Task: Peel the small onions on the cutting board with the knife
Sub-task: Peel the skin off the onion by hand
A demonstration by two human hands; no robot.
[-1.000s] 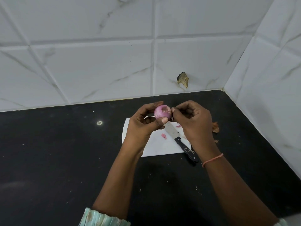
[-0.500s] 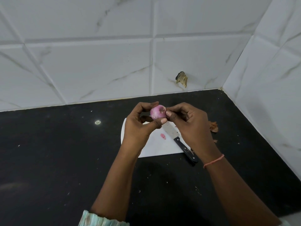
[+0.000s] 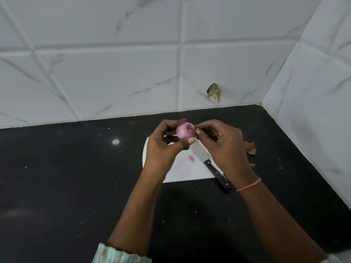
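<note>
A small pink onion [image 3: 184, 130] with a brown patch on top is held up above the white cutting board [image 3: 187, 171]. My left hand [image 3: 165, 147] grips it between thumb and curled fingers. My right hand [image 3: 221, 143] pinches at the onion's right side with thumb and fingertips. The knife [image 3: 209, 164], with a steel blade and black handle, lies on the board under my right hand, its handle sticking out over the board's near right corner. No other onions are visible; my hands hide part of the board.
A pink scrap of onion skin [image 3: 191, 158] lies on the board. Brown peels [image 3: 250, 148] sit on the black counter [image 3: 76, 186] to the right of the board. Tiled walls close the back and right side; a chipped spot [image 3: 214, 92] marks the back wall.
Both hands have stayed over the board. The onion has turned slightly in my left hand, and my right fingertips have shifted along its right side.
</note>
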